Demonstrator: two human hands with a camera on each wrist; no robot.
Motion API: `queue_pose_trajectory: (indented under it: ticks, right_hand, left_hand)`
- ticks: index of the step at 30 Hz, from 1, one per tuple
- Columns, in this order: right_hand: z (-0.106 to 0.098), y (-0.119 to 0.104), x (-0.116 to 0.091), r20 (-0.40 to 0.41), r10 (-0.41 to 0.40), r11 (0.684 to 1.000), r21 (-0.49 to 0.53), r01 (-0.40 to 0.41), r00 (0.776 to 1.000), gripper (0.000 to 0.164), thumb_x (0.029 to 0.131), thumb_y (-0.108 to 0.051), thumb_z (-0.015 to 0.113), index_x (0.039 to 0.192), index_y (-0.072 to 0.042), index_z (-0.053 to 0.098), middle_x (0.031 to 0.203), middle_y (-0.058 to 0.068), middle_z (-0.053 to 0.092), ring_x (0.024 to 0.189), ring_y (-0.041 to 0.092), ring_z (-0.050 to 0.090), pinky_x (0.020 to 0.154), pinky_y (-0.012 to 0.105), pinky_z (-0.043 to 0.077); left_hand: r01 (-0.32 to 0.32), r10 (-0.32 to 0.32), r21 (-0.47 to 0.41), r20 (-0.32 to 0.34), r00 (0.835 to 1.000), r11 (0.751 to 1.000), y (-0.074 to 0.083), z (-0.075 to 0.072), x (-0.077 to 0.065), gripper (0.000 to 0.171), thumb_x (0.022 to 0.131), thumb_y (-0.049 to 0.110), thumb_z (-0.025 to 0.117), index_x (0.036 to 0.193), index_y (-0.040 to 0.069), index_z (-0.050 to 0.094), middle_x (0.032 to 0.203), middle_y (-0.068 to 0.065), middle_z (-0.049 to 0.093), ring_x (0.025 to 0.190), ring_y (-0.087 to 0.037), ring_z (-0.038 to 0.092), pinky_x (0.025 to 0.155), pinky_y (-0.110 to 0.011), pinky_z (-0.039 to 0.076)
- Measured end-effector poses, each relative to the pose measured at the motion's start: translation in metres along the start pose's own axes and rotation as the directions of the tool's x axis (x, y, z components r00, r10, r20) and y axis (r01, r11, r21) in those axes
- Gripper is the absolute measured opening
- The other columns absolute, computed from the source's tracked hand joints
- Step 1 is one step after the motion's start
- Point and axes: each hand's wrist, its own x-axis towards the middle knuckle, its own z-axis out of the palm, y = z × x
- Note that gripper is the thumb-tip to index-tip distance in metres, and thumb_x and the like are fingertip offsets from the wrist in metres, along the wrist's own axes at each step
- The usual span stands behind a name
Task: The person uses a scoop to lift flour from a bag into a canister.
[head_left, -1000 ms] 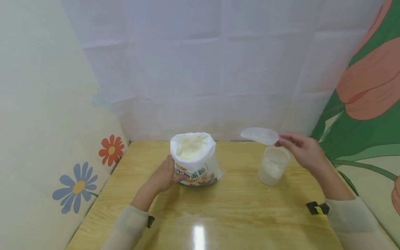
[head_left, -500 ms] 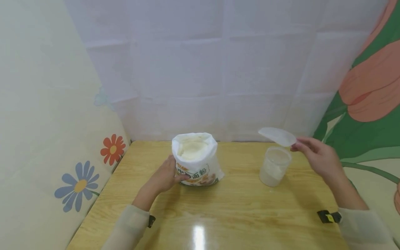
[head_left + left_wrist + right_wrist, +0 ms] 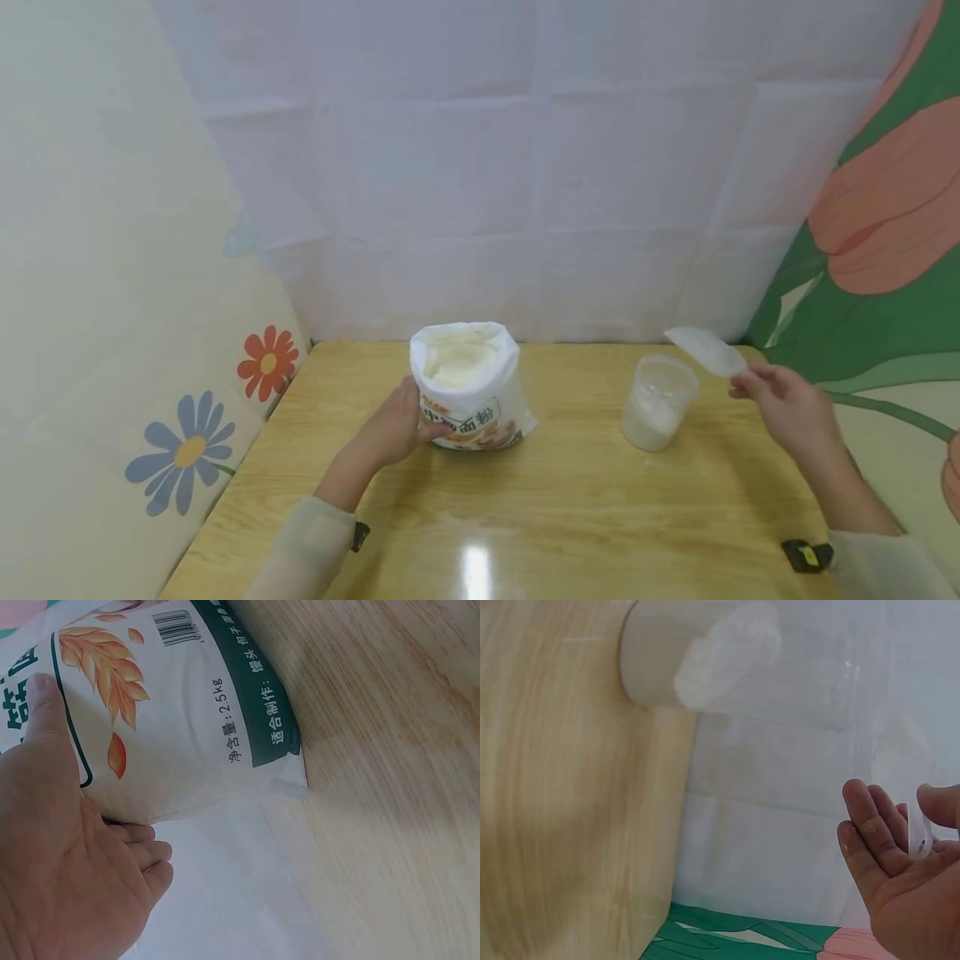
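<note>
An open-topped white flour bag stands upright on the table, pale flour showing in its mouth. My left hand grips its left side, thumb across the printed front; in the left wrist view the fingers pass behind the bag. Off to the right, my right hand pinches the short handle of a translucent scoop, held in the air above the table. Between the hands stands a clear plastic container, partly filled with white flour, just left of the scoop. The right wrist view shows the thumb on the scoop handle.
The wooden table ends at a white cloth backdrop close behind the bag and container. Flower-patterned panels flank it left and right.
My right hand has moved right and lower with the scoop, away from above the container, which the scoop no longer overlaps. My left hand stays on the flour bag.
</note>
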Motion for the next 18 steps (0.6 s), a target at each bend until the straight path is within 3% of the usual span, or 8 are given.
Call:
queue_pose_trajectory:
  ticks: [2, 5, 9, 11, 18]
  right_hand:
    - [0.003, 0.006, 0.0, 0.01, -0.007, 0.999, -0.034, 0.007, 1.0, 0.052, 0.108, -0.046, 0.043, 0.129, -0.003, 0.062, 0.095, -0.009, 0.077, 0.105, 0.012, 0.061, 0.067, 0.022, 0.042]
    - [0.008, 0.014, -0.001, 0.028, -0.01, 0.997, -0.072, 0.012, 1.0, 0.051, 0.109, -0.041, 0.04, 0.13, 0.002, 0.059, 0.101, 0.009, 0.078, 0.113, 0.045, 0.059, 0.07, 0.029, 0.044]
    - [0.015, 0.024, -0.001, 0.053, -0.014, 0.995, -0.101, 0.019, 0.998, 0.049, 0.109, -0.035, 0.041, 0.129, 0.008, 0.056, 0.104, 0.018, 0.076, 0.108, 0.052, 0.06, 0.067, 0.038, 0.048]
    - [0.019, 0.029, -0.001, 0.07, -0.017, 0.993, -0.119, 0.026, 0.997, 0.048, 0.109, -0.032, 0.042, 0.128, 0.01, 0.055, 0.103, 0.019, 0.076, 0.104, 0.052, 0.063, 0.064, 0.038, 0.05]
    - [0.027, 0.042, 0.001, 0.142, 0.039, 0.983, -0.183, -0.012, 0.989, 0.048, 0.107, -0.026, 0.039, 0.124, 0.017, 0.053, 0.099, 0.024, 0.073, 0.088, 0.043, 0.067, 0.062, 0.038, 0.051]
  left_hand:
    - [0.005, -0.005, 0.009, -0.002, 1.0, 1.0, 0.0, 0.0, -0.001, 0.098, 0.083, 0.045, 0.08, 0.153, 0.007, 0.022, 0.137, -0.012, 0.046, 0.134, -0.032, 0.046, 0.119, -0.049, 0.037]
    - [0.003, -0.003, 0.015, -0.007, 1.0, 1.0, 0.001, 0.0, -0.001, 0.1, 0.083, 0.048, 0.079, 0.154, 0.006, 0.021, 0.139, -0.013, 0.047, 0.135, -0.034, 0.045, 0.118, -0.05, 0.037]
    - [-0.006, 0.006, 0.022, -0.009, 1.0, 1.0, 0.002, 0.0, 0.0, 0.103, 0.084, 0.05, 0.077, 0.157, 0.007, 0.018, 0.142, -0.014, 0.046, 0.138, -0.034, 0.044, 0.119, -0.051, 0.036]
    - [-0.004, 0.004, 0.025, -0.008, 1.0, 1.0, 0.002, 0.0, 0.001, 0.103, 0.085, 0.049, 0.077, 0.157, 0.007, 0.017, 0.143, -0.013, 0.045, 0.138, -0.033, 0.043, 0.119, -0.05, 0.035]
    - [-0.002, 0.002, 0.022, -0.017, 1.0, 1.0, 0.003, 0.0, 0.0, 0.101, 0.085, 0.046, 0.078, 0.156, 0.006, 0.018, 0.14, -0.012, 0.046, 0.136, -0.033, 0.045, 0.119, -0.049, 0.037]
